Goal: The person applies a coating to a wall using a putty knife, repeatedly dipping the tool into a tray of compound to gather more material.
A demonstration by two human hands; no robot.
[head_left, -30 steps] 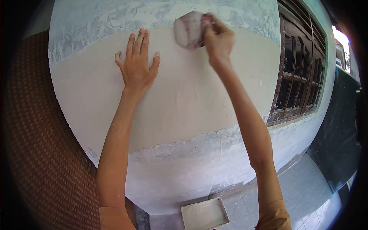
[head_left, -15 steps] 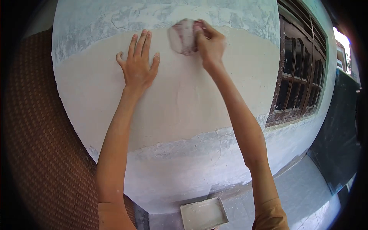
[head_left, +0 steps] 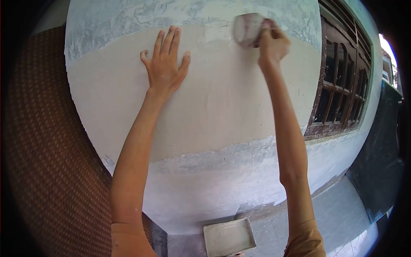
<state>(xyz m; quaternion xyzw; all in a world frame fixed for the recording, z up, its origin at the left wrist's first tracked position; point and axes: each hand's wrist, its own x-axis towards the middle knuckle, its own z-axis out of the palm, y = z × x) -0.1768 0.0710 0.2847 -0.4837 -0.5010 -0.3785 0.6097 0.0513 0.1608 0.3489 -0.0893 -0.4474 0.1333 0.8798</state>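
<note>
The head view looks along two bare arms raised against a wall [head_left: 214,107]. The right hand [head_left: 272,43] is up near the top of the frame, its grip closed on a flat pad [head_left: 245,28], whitish with reddish streaks. The pad juts out to the left of the grip: the fingers [head_left: 266,31] clamp its right edge, and most of its face lies clear of the hand, pressed flat to the wall. It sits right at the line where the smooth cream band [head_left: 222,90] meets the rougher, mottled grey-white coat [head_left: 184,10] above.

The left hand [head_left: 165,64] lies well apart from the pad, lower and to the left. Its grip is wide open and holds nothing; the palm and spread fingers rest flat on the cream band.

Below the band, another patchy grey-white strip [head_left: 214,180] runs down to the floor [head_left: 334,210]. A shallow rectangular tray [head_left: 229,237], smeared white, lies on the floor between the two arms. A dark wooden window [head_left: 342,81] stands to the right, and a brown woven panel [head_left: 43,150] fills the left.
</note>
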